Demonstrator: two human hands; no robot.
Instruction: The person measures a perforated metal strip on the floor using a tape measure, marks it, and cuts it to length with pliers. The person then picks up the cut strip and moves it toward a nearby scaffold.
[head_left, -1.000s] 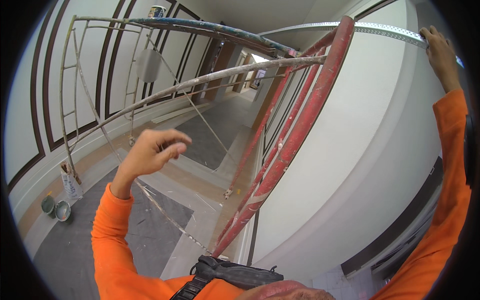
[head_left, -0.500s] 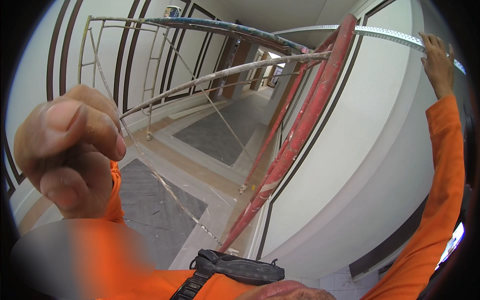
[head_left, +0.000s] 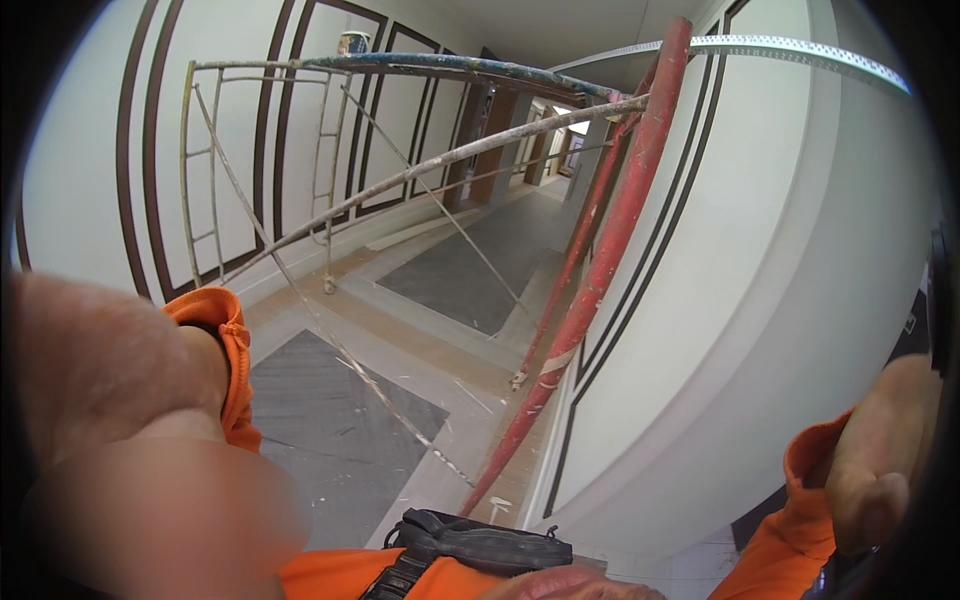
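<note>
My left hand (head_left: 100,360) is raised very close at the left edge, with the wrist coming out of an orange sleeve (head_left: 235,350). Its fingers are out of the picture, so what it touches is hidden. At the right edge my right hand (head_left: 885,460) is lifted too, bent at the wrist above its orange cuff (head_left: 810,465). A thumb-like digit shows, while the other fingers are lost in the dark rim. Higher up, a long perforated metal strip (head_left: 800,48) runs along the right wall behind the red scaffold post, with neither hand on it.
A scaffold with a red end frame (head_left: 610,270), pale diagonal braces (head_left: 460,150) and a blue-edged platform (head_left: 430,65) stands ahead. A paint bucket (head_left: 353,43) sits on the platform. Grey sheeting (head_left: 340,430) covers the floor. A black pouch (head_left: 480,540) hangs at my chest.
My right hand has let go of the metal strip and come down to the right edge. The left hand has moved closer and lower left. The view has shifted slightly.
</note>
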